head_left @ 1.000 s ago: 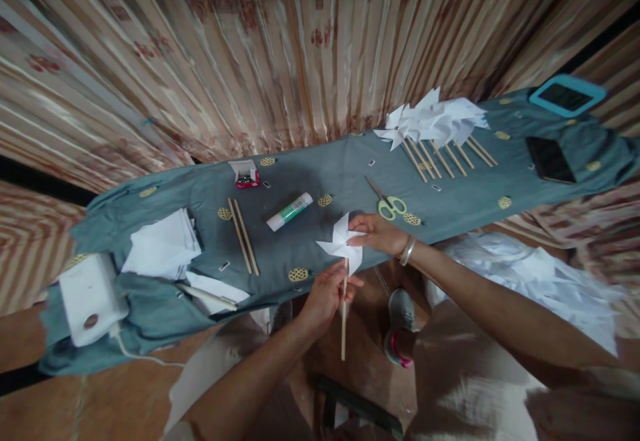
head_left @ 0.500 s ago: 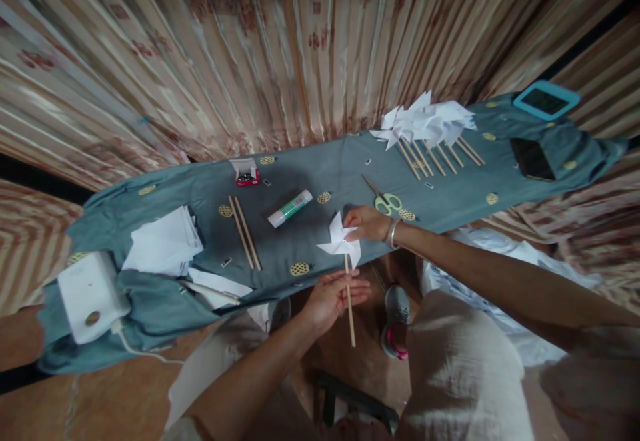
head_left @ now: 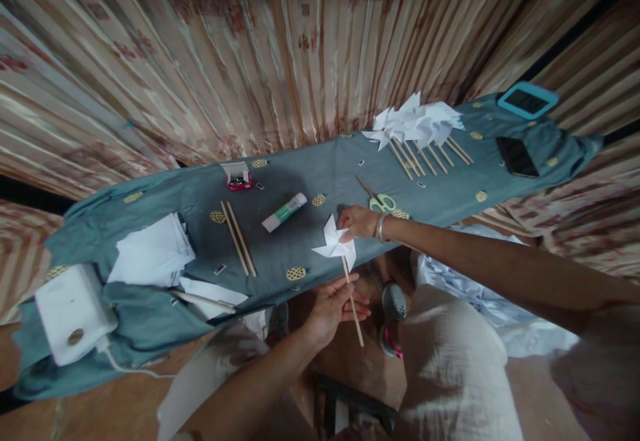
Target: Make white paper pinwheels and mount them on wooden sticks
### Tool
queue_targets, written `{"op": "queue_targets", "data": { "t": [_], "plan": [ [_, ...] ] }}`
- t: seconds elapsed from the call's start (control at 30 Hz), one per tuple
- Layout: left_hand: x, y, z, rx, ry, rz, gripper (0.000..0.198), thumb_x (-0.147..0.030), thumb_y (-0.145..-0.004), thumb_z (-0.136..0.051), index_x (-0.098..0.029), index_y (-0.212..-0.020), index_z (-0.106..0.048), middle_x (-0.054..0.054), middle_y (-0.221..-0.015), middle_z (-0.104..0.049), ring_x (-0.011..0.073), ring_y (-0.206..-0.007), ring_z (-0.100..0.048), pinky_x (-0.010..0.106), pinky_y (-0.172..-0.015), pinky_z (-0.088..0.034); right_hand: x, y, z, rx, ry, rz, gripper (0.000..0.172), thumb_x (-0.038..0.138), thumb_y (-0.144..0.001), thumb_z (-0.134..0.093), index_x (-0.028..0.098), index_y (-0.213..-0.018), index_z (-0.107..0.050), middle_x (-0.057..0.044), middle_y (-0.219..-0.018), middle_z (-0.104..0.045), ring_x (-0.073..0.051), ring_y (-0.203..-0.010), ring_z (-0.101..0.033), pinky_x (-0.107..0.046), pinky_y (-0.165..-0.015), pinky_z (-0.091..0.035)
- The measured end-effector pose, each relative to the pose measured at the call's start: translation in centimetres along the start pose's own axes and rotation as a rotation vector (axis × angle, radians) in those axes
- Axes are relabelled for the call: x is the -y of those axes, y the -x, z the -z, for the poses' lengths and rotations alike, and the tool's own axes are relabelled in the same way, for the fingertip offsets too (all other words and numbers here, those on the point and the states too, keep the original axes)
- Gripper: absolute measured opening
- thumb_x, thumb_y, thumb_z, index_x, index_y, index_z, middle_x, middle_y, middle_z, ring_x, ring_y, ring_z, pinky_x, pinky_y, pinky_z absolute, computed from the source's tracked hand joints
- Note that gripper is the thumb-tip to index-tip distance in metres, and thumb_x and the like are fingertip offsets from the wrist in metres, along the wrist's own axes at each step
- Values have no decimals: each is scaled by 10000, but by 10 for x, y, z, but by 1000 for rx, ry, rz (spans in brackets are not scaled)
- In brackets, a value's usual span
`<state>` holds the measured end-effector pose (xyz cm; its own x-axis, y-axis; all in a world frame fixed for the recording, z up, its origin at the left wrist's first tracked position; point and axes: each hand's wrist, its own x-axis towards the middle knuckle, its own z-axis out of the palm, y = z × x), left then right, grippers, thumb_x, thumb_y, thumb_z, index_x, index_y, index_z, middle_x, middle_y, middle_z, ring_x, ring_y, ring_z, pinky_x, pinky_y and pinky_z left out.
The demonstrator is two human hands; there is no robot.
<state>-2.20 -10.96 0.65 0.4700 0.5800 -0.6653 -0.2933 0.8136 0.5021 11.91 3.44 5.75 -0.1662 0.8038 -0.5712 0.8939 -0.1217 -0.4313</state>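
A white paper pinwheel (head_left: 334, 243) on a thin wooden stick (head_left: 357, 321) is held over the table's front edge. My left hand (head_left: 333, 307) grips the stick below the blades, thumb against it and the other fingers loosely extended behind. At the pinwheel's right side, my right hand (head_left: 359, 222) is closed on a paper blade near the centre; its fingertips are partly hidden. Green-handled scissors (head_left: 381, 201) lie just beyond my right hand. A glue stick (head_left: 285, 212) rests to the left of the pinwheel.
On the grey-green tablecloth (head_left: 300, 167) are two loose sticks (head_left: 239, 237), an open red box (head_left: 239, 179) of small metal pieces, stacked paper (head_left: 153, 251) and a white corded device (head_left: 75, 314). Several pinwheels (head_left: 417, 124) lie at back right, near a phone (head_left: 517, 157) and a blue-framed device (head_left: 528, 99).
The stick's lower end has swung slightly right, so it tilts more. Both hands keep their hold on the pinwheel. The camera view has shifted a little.
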Motion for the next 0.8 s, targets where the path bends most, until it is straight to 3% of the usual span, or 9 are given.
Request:
{"op": "queue_targets", "data": {
  "t": [0.27,0.8],
  "plan": [
    [3,-3,2,26,-18,-22,476,-281,-873,-614,-45,-1272,-507,44,-648,-684,140,-522,-658,273,-595,-549,9,2,3,10,64,-47,308,196,-624,-821,131,-911,-731,-57,-884,-750,-187,-823,-695,-220,-678,-517],
    [14,-12,2,53,2,-86,779,-520,-637,-789,-60,-1211,-534,24,-614,-674,184,-526,-662,302,-570,-513,22,6,5,38,180,-117,368,201,-684,-794,120,-1036,-725,-79,-1019,-752,-181,-926,-698,-191,-703,-514]
  ]
}}
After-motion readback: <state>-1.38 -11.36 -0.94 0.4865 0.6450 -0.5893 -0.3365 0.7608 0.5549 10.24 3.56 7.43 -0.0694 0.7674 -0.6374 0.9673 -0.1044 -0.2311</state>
